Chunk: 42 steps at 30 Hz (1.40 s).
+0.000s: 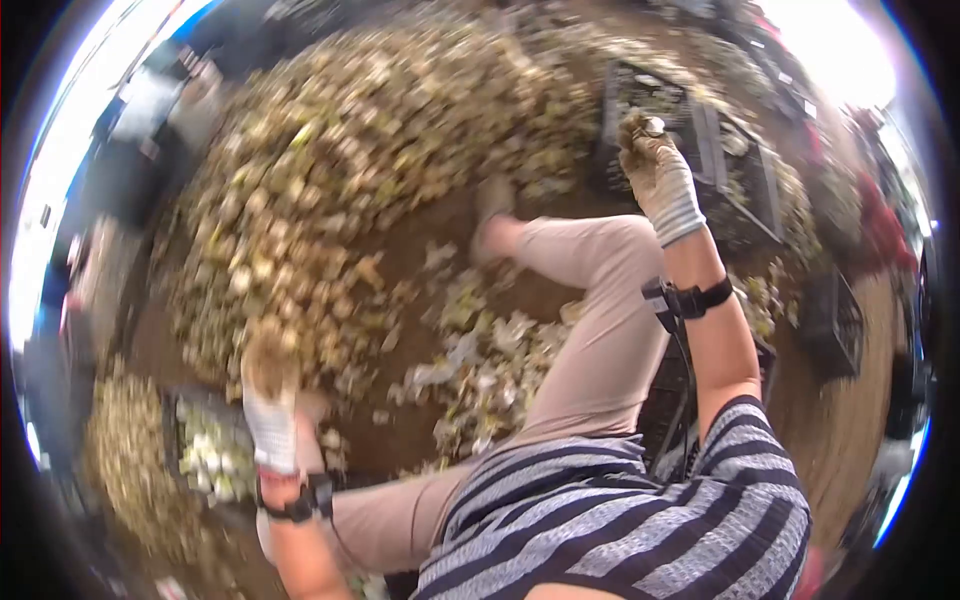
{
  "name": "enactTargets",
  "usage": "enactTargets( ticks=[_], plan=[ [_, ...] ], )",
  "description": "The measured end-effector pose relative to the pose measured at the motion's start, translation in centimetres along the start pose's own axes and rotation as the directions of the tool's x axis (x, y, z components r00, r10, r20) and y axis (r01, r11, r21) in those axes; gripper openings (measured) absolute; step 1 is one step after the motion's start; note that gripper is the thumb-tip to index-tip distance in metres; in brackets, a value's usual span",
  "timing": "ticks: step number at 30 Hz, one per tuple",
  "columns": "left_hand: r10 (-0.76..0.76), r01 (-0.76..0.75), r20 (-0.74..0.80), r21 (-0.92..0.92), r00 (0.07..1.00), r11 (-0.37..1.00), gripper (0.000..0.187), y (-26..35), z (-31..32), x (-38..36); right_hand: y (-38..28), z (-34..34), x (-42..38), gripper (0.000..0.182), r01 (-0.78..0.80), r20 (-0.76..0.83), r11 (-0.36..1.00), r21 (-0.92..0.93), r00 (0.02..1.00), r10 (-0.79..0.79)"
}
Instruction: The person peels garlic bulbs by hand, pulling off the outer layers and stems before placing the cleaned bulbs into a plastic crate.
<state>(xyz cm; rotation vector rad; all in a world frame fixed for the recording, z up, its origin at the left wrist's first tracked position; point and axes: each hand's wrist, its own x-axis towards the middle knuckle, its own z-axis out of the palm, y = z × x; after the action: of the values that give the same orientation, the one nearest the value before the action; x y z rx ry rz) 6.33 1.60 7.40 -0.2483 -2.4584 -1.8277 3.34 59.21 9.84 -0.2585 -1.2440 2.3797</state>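
My left hand (270,400), in a white and brown work glove, is at the lower left beside a large heap of pale, leafy pieces (330,170). Motion blur smears its fingers, so its grip cannot be made out. My right hand (660,185) is raised at the upper right in a similar glove, its fingers bent together around something small and whitish. Behind that hand stands a black crate (708,145) with pale pieces in it. Black bands circle both wrists.
A second crate (215,450) holding pale green-white pieces stands left of my left hand. Loose pieces (500,370) lie on the brown ground between my legs. Another dark crate (832,325) is at the right. Blurred people are at the far left and right edges.
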Motion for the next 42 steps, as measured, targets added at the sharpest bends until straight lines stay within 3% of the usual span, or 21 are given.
enactTargets(
  ticks=[2, 4, 6, 8, 10, 12, 14, 15, 17, 19, 20, 22, 25, 28, 30, 31, 32, 34, 37, 39, 42],
  plan=[
    [-0.049, 0.056, -0.126, 0.060, 0.991, 0.997, 0.046, 1.9, -0.2, 0.1, 7.8, 6.5, -2.8, 0.035, -0.254, 0.178, 0.964, -0.078, 0.948, 0.264],
    [-0.009, 0.014, -0.249, 0.015, 0.969, 1.000, 0.039, 2.0, -1.4, -0.1, 15.1, 10.7, -5.7, 0.026, -0.525, 0.482, 0.828, -0.196, 0.684, 0.548],
    [0.066, -0.044, -0.362, 0.069, 0.930, 0.997, 0.033, 1.9, -3.3, -0.3, 23.7, 13.3, -8.4, 0.033, -0.621, 0.101, 0.597, -0.507, 0.646, 0.757],
    [-0.026, -0.105, -0.493, -0.236, 0.870, 0.966, 0.030, 0.5, -5.4, -1.1, 31.9, 11.3, -10.1, 0.052, -0.391, 0.069, 0.471, -0.791, 0.708, 0.703],
    [-0.151, -0.125, -0.616, -0.381, 0.773, 0.916, 0.027, 0.5, -6.8, -2.3, 38.3, 6.6, -11.7, 0.057, 0.036, 0.135, 0.178, -0.983, 0.799, 0.586],
    [-0.255, -0.190, -0.669, -0.516, 0.698, 0.835, 0.026, -0.5, -7.9, -3.5, 43.8, -1.1, -13.5, 0.051, 0.107, -0.132, -0.243, -0.964, 0.604, 0.786],
    [-0.306, -0.199, -0.657, -0.577, 0.689, 0.792, 0.022, 0.0, -7.7, -3.5, 40.8, -0.2, -15.8, 0.042, 0.625, 0.175, 0.101, -0.774, 0.058, 0.983],
    [-0.346, -0.207, -0.630, -0.637, 0.695, 0.743, 0.018, 0.7, -7.1, -3.3, 40.4, 2.5, -15.3, 0.042, 0.634, 0.160, 0.100, -0.767, 0.039, 0.986],
    [-0.358, -0.194, -0.598, -0.665, 0.717, 0.721, 0.018, 2.0, -5.9, -3.0, 41.0, 8.7, -14.3, 0.031, 0.771, -0.106, 0.249, -0.586, -0.377, 0.920],
    [-0.295, -0.173, -0.564, -0.633, 0.771, 0.755, 0.019, 1.3, -5.3, -3.2, 43.8, 11.6, -12.7, 0.022, 0.735, 0.283, 0.095, -0.671, 0.136, 0.949],
    [-0.333, -0.131, -0.603, -0.595, 0.725, 0.793, 0.020, 1.4, -4.8, -3.1, 47.3, 10.9, -10.7, 0.027, 0.887, 0.562, 0.198, -0.417, 0.080, 0.823],
    [-0.400, -0.072, -0.591, -0.616, 0.700, 0.784, 0.018, 0.4, -4.6, -3.0, 45.6, 20.2, -11.2, 0.038, 0.693, 0.579, 0.073, -0.717, 0.535, 0.616],
    [-0.505, -0.013, -0.543, -0.690, 0.671, 0.724, 0.020, -0.4, -4.4, -2.8, 49.9, 23.6, -9.7, 0.040, 0.839, 0.559, -0.025, -0.544, 0.385, 0.734],
    [-0.544, 0.042, -0.537, -0.685, 0.645, 0.727, 0.020, -1.0, -3.9, -2.5, 53.1, 22.5, -9.4, 0.036, 0.842, 0.514, -0.119, -0.526, 0.426, 0.745],
    [-0.520, 0.043, -0.555, -0.655, 0.649, 0.754, 0.022, -1.5, -3.4, -2.4, 52.5, 20.7, -9.9, 0.030, 0.870, 0.653, -0.087, -0.486, 0.427, 0.625],
    [-0.506, 0.101, -0.539, -0.610, 0.673, 0.786, 0.024, -2.0, -3.1, -2.4, 50.3, 20.9, -10.3, 0.028, 0.439, 0.456, 0.228, -0.869, 0.532, 0.714],
    [-0.492, 0.156, -0.520, -0.560, 0.698, 0.814, 0.025, -2.5, -2.7, -2.5, 47.4, 21.4, -10.7, 0.026, -0.195, 0.262, 0.395, -0.898, 0.483, 0.836],
    [-0.440, 0.287, -0.356, -0.407, 0.824, 0.867, 0.043, -2.5, -1.9, -2.5, 39.6, 24.2, -11.9, 0.030, -0.521, 0.262, 0.413, -0.747, 0.341, 0.903],
    [-0.448, 0.367, -0.246, -0.315, 0.859, 0.875, 0.052, -3.9, 0.8, -2.0, 31.9, 26.5, -13.5, 0.036, -0.622, 0.494, 0.562, -0.545, 0.303, 0.815],
    [-0.484, 0.368, -0.073, -0.554, 0.872, 0.747, 0.056, -3.7, 1.6, -1.5, 29.3, 26.6, -13.6, 0.039, -0.612, 0.560, 0.625, -0.485, 0.333, 0.759],
    [-0.335, 0.262, -0.109, -0.420, 0.936, 0.869, 0.053, -3.4, 2.0, -1.3, 26.9, 25.9, -14.5, 0.047, -0.667, 0.614, 0.662, -0.342, 0.375, 0.695]
  ],
)
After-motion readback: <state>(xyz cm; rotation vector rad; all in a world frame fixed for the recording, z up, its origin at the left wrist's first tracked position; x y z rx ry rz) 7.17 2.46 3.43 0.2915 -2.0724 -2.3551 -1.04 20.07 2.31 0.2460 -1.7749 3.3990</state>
